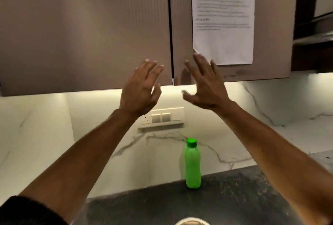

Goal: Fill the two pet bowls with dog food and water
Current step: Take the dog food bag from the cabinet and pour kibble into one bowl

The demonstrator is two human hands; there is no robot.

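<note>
Overhead, two brown wall cabinet doors (86, 32) hang shut, a printed sheet (223, 17) taped to the right one. Below them, a dark stone counter (234, 194) meets a white marble backsplash (36, 134) with a switch plate (162, 117). Upright on the counter stands a green bottle (192, 165), capped; what it holds cannot be told. Both hands are raised well above it, fingers spread and empty: the left hand (141, 89) before the left door's lower edge, the right hand (205, 84) before the right door's. At the bottom edge, a pale bowl rim (191, 222) barely shows.
</note>
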